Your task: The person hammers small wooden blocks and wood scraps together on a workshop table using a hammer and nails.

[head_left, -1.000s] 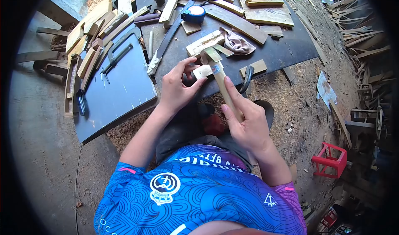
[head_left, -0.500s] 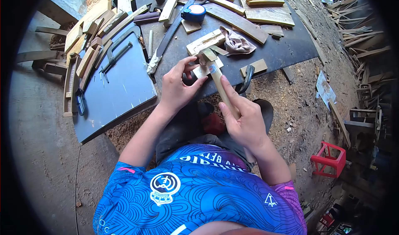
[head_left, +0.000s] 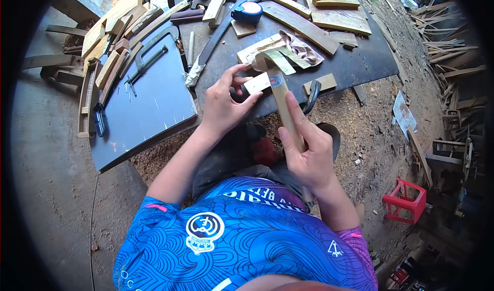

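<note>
My right hand [head_left: 311, 154] is wrapped around the wooden handle of a claw hammer [head_left: 284, 103], which has a small label near its head. The hammer head, with its claw toward the right, is above a small pale wood block [head_left: 257, 83] and hides part of it. My left hand [head_left: 224, 100] grips this block between thumb and fingers at the near edge of the dark worktable [head_left: 355, 67]. Behind the hammer lie a larger piece of light wood [head_left: 252, 51] and a crumpled cloth [head_left: 303, 49]. Whether a nail is under the head cannot be seen.
A blue tape measure [head_left: 247, 13] and a handsaw [head_left: 218, 36] lie farther back. Wood offcuts [head_left: 339, 21] crowd the far side. At left are a large clamp [head_left: 149, 62] and several nails [head_left: 130, 87]. A black clamp [head_left: 312, 96] grips the near edge. A red stool [head_left: 405, 201] stands right.
The hammer head has lifted off the block toward me, uncovering more of the block's top. My left hand keeps its grip. The whole view has shifted slightly.
</note>
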`<state>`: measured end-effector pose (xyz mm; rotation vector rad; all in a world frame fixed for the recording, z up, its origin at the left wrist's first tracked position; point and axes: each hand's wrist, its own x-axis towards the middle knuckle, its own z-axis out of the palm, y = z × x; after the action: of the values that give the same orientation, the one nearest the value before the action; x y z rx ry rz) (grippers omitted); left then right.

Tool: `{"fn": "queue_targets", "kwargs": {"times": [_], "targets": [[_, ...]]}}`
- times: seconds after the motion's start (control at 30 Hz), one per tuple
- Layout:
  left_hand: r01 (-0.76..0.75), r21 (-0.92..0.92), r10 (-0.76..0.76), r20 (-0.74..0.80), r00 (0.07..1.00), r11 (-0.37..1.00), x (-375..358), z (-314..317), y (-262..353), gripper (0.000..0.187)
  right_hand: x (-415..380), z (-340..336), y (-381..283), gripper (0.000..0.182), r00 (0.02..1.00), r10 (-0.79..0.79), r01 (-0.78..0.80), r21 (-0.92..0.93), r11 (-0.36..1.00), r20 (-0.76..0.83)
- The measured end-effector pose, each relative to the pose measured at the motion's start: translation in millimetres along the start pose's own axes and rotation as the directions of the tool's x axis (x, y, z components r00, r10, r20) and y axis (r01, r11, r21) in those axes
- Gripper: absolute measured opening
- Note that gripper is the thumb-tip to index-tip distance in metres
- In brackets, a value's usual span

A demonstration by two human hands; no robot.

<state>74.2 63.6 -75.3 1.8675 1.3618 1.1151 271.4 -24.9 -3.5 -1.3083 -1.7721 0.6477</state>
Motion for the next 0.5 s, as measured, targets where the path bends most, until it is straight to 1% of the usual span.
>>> {"fn": "queue_targets", "kwargs": {"times": [0.07,0.1,0.17,0.2,0.27,0.3,0.33,0.37,0.4,0.47,0.5], "targets": [[0.013,-0.017,-0.013,-0.021,1.000,1.000,0.8,1.9,-0.8,0.070,0.4,-0.4,1.2,0.065,0.986,0.098,-0.096,-0.019,0.995,0.136],[0.009,-0.019,-0.010,-0.021,1.000,1.000,1.1,1.9,-0.2,0.070,-0.3,0.7,2.4,0.065,0.986,0.097,-0.095,-0.022,0.995,0.133],[0.037,-0.022,-0.038,-0.016,0.999,0.999,1.6,0.3,0.3,0.072,-0.7,4.5,5.2,0.065,0.998,-0.007,0.005,0.025,1.000,0.065],[0.043,-0.020,-0.044,-0.021,0.999,0.999,1.4,-0.1,0.4,0.072,-0.1,4.0,3.8,0.065,0.997,-0.009,0.007,0.027,1.000,0.073],[0.000,-0.014,0.000,-0.034,0.999,1.000,1.3,0.4,0.2,0.073,-0.2,2.0,-0.5,0.064,0.999,-0.019,0.018,0.040,0.999,0.034],[-0.022,0.001,0.022,-0.047,0.999,1.000,1.0,1.2,-2.2,0.074,-0.3,1.9,0.3,0.064,0.999,-0.019,0.018,0.042,0.999,0.039],[-0.020,0.000,0.020,-0.050,0.999,1.000,0.7,0.4,-1.9,0.074,0.0,1.5,1.8,0.064,0.994,0.027,-0.029,0.017,0.999,0.109],[0.028,0.012,-0.027,-0.024,0.999,1.000,1.2,-0.8,-1.0,0.075,0.2,1.0,3.0,0.064,0.982,0.075,-0.073,-0.013,0.997,0.175],[0.073,0.025,-0.073,0.002,0.997,0.997,2.0,-1.2,-0.3,0.076,-1.0,1.1,2.8,0.064,0.982,0.073,-0.071,-0.016,0.997,0.175],[0.063,0.007,-0.063,-0.002,0.998,0.998,3.2,-0.3,-1.1,0.077,-2.1,3.8,3.5,0.064,0.987,0.037,-0.040,0.018,0.999,0.157],[0.063,-0.006,-0.063,-0.001,0.998,0.998,1.6,-0.4,-1.9,0.077,-3.3,8.3,8.1,0.064,0.995,-0.037,0.030,0.077,0.997,0.091]]}}
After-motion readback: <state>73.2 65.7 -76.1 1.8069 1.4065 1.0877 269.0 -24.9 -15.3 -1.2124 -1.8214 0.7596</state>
